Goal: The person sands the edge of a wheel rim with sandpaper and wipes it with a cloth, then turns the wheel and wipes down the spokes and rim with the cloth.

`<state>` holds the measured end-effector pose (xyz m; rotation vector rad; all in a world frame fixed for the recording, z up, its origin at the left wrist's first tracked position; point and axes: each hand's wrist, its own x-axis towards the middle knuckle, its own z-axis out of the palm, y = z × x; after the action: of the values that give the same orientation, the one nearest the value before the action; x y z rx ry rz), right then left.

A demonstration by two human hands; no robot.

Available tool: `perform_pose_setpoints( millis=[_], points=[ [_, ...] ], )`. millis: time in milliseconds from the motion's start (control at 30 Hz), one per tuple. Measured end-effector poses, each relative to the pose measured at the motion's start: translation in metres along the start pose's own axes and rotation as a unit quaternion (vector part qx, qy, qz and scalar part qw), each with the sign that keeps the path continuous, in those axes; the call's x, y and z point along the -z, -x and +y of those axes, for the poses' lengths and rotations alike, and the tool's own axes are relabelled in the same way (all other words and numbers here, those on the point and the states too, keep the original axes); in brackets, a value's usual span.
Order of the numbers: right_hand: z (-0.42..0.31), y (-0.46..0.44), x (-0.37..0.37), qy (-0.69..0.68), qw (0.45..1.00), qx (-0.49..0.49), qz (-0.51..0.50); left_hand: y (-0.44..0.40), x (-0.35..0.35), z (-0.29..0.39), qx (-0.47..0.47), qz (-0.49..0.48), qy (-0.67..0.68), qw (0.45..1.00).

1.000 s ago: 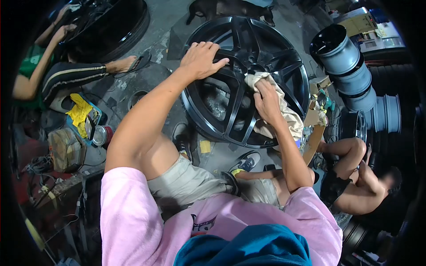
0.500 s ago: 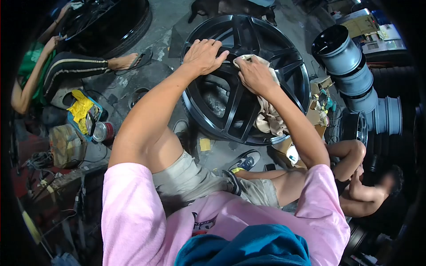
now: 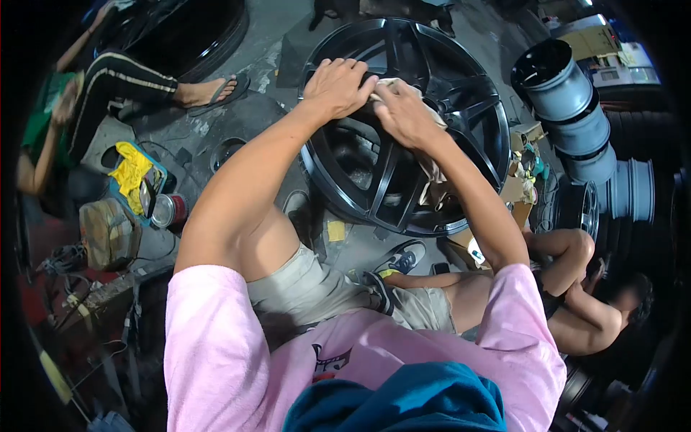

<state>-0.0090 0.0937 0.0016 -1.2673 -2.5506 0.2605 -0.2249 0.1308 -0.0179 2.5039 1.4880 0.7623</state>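
Note:
A large black wheel rim [image 3: 392, 180] with several spokes lies in front of me. My left hand [image 3: 337, 88] rests on its upper left part, fingers spread over a spoke. A beige cloth [image 3: 433, 176] is bunched under my right hand [image 3: 404, 115], which presses it on a spoke left of the hub. The fingers are bent over the cloth, and its loose end hangs down across the lower spokes. The fingertips of my right hand are close to my left thumb.
At the left sit a yellow cloth [image 3: 131, 176] in a blue tray and a can [image 3: 170, 210]. A person [image 3: 54, 122] is beside another wheel, upper left. Silver rims [image 3: 565, 104] are stacked at the right, above another seated person [image 3: 586, 317]. A dark dog [image 3: 389, 9] lies beyond the rim.
My right hand and the cloth have moved left and up over the rim, toward my left hand. My left hand has shifted slightly. The person at upper left has moved an arm.

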Motion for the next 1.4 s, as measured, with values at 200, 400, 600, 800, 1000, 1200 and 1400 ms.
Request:
perform_pose_setpoints(
  millis=[200, 400, 600, 800, 1000, 1200, 1400],
  points=[
    [-0.001, 0.021, -0.008, -0.089, 0.992, -0.030, 0.082, 0.000, -0.002, -0.007, -0.015, 0.002, 0.016, 1.000],
    [-0.036, 0.125, 0.032, -0.012, 0.995, -0.073, 0.063, -0.001, -0.003, -0.005, -0.015, -0.001, 0.007, 1.000],
    [-0.032, 0.124, 0.048, -0.010, 0.998, -0.055, 0.006, 0.001, -0.003, -0.007, -0.017, 0.004, 0.000, 1.000],
    [-0.014, 0.103, 0.054, 0.069, 0.996, 0.013, -0.053, -0.001, -0.004, -0.004, -0.013, 0.000, -0.005, 1.000],
    [-0.027, 0.082, 0.025, 0.200, 0.978, -0.042, -0.050, 0.002, -0.004, -0.005, -0.024, 0.009, -0.017, 1.000],
    [-0.050, 0.111, 0.026, 0.040, 0.991, -0.119, 0.047, -0.003, 0.001, -0.002, 0.002, -0.028, -0.017, 0.999],
    [-0.028, 0.154, 0.035, 0.093, 0.990, -0.095, 0.053, -0.003, -0.001, -0.002, -0.001, -0.019, -0.013, 1.000]
  ],
)
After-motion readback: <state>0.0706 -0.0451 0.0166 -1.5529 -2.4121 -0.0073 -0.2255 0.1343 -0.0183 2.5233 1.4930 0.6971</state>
